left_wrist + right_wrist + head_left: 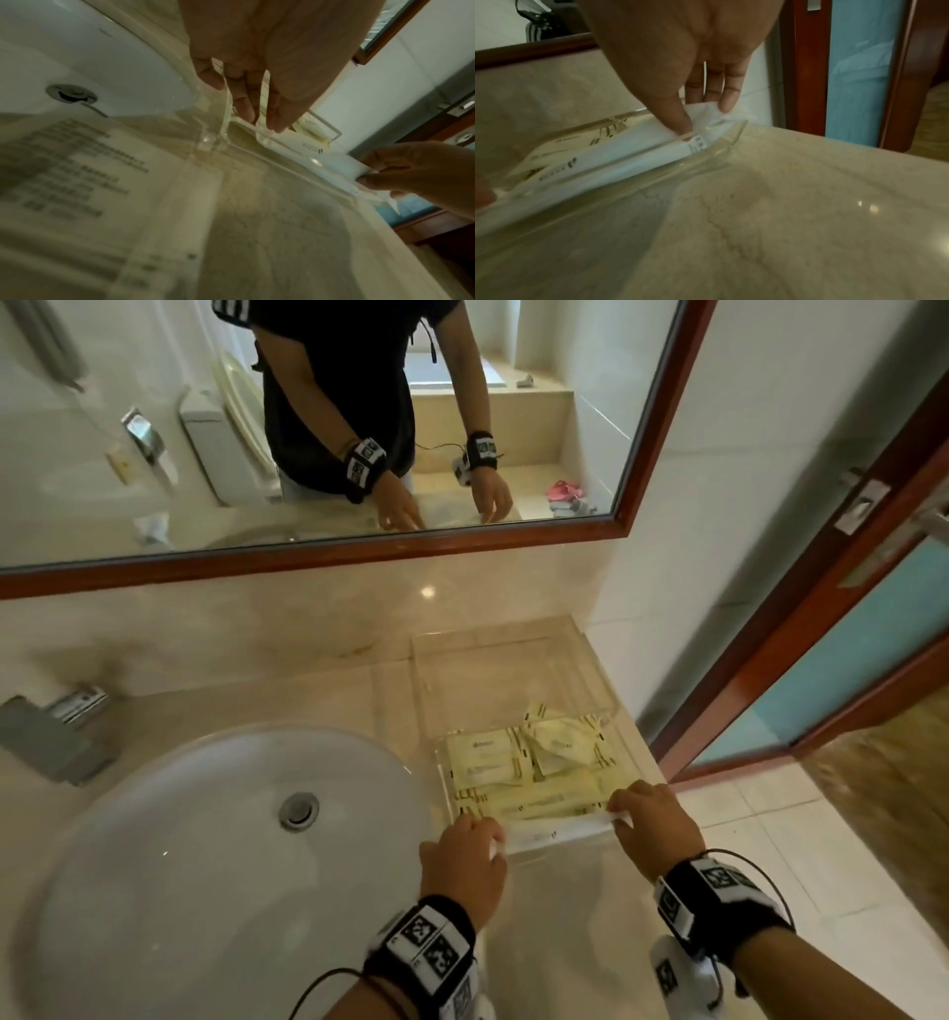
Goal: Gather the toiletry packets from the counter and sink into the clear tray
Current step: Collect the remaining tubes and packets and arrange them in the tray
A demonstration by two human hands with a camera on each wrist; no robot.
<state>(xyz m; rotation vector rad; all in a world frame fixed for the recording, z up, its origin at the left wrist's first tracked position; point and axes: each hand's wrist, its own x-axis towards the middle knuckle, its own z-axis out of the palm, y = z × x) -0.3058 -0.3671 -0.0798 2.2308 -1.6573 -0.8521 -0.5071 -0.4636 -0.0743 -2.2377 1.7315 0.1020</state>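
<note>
A clear tray (pixel 606 690) stands on the counter right of the sink, with several yellow packets (pixel 493 762) in its near half. Along its near wall lies a long white packet (pixel 554 834) (pixel 334 162) (pixel 634 154). My right hand (pixel 652 819) (pixel 706 119) (pixel 401 172) pinches the packet's right end between thumb and fingers at the tray's near right corner (pixel 726 140). My left hand (pixel 464 852) (pixel 257 91) reaches into the near left corner (pixel 205 142) with straight fingers, their tips at the packet's left end. That end is hidden under the hand.
The white sink (pixel 205 839) with its drain (pixel 299 810) fills the left, with a faucet (pixel 56 737) behind it. A framed mirror (pixel 359 546) hangs above. The counter ends just right of the tray (pixel 662 778), next to a wooden door frame (pixel 770 634).
</note>
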